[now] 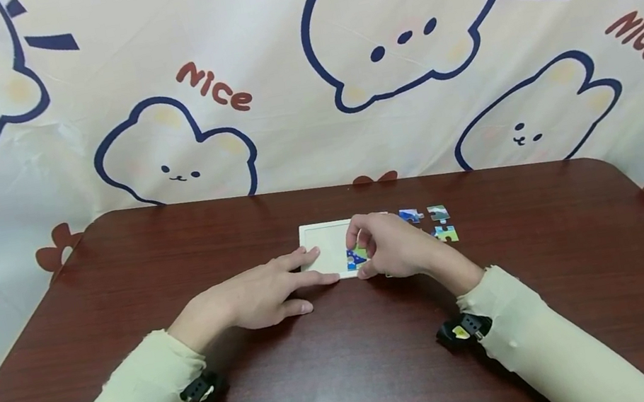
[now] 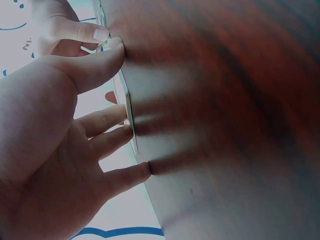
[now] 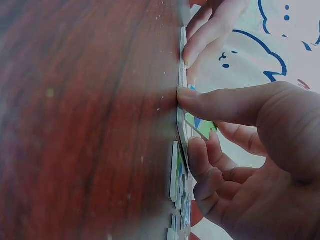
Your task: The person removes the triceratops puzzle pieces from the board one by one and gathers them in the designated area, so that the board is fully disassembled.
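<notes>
A white puzzle tray [image 1: 322, 240] lies flat towards the back of the table. My left hand [image 1: 264, 294] rests on its left and front edge, fingers spread and fairly straight. Over the tray's right part, my right hand [image 1: 397, 245] pinches a blue and green jigsaw piece [image 1: 354, 259] between thumb and fingers. From the right wrist view, that jigsaw piece [image 3: 205, 127] is tilted above the tray [image 3: 182, 75], with the thumb at the tray's front edge. The hand hides much of the tray's right side.
Loose jigsaw pieces lie right of the tray, among them a blue one [image 1: 409, 215], a grey-green one [image 1: 437, 212] and a green one [image 1: 447, 234]. A patterned cloth [image 1: 283, 129] hangs behind the brown table [image 1: 175, 248].
</notes>
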Demonstrator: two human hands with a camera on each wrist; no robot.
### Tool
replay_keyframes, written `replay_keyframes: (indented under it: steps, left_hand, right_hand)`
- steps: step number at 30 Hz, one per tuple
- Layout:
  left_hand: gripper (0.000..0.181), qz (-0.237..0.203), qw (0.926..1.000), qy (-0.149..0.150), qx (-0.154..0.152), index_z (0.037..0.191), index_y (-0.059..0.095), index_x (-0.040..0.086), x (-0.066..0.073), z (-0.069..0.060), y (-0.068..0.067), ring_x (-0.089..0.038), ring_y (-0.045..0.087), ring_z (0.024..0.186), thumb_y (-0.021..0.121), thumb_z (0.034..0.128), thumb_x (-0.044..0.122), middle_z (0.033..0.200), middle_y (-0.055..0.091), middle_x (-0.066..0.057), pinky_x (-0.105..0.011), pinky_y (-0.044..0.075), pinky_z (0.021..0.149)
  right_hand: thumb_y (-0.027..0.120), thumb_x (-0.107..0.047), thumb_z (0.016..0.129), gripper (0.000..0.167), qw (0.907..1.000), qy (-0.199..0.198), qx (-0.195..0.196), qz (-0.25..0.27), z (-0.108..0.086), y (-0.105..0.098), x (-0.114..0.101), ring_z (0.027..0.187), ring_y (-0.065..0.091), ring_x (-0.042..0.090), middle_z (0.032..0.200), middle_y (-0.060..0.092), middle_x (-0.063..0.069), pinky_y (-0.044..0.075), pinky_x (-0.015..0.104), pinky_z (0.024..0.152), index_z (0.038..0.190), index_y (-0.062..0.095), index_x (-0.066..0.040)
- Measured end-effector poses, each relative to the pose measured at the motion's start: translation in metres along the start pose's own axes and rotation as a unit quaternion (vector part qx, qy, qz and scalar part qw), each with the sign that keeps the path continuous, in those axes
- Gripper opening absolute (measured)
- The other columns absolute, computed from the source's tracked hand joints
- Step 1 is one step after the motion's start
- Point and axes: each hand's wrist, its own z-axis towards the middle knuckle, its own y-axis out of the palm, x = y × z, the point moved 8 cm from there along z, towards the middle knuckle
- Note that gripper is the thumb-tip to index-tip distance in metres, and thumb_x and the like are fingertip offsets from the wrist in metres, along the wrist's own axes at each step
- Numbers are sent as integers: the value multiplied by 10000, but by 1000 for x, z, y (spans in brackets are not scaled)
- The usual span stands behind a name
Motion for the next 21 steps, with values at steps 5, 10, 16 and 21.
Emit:
replay_keyframes:
  steps: [5,10,16,21]
  left_hand:
    - [526,-22,10000,-10,-1,1574,533,314,0,0,0,-403,319,1613,654,1066,241,1739,313,-186,-613,385,1240]
    - [521,-1,10000,22,16,1572,538,303,0,0,0,-398,306,1620,653,1067,241,1740,311,-189,-623,378,1241]
    - [518,27,10000,28,26,1571,538,302,0,0,0,-402,306,1619,649,1069,240,1741,306,-190,-627,377,1240]
    - [522,39,10000,27,18,1576,531,306,0,-1,0,-398,311,1618,647,1070,243,1742,303,-191,-614,382,1242]
  right_hand:
    - [930,-124,815,393,9999,-88,73,-25,-1,0,0,857,596,208,985,657,56,504,333,761,1093,656,-167]
    - [931,-126,817,357,9999,-113,119,52,-2,0,1,869,602,194,980,659,46,510,322,781,1061,672,-153]
    - [920,-127,832,322,9998,-109,67,135,-3,0,2,869,615,180,956,676,33,523,310,760,1042,677,-157]
    - [918,-144,836,342,9996,-150,158,171,-6,-5,5,873,639,171,976,704,35,544,303,771,1084,683,-159]
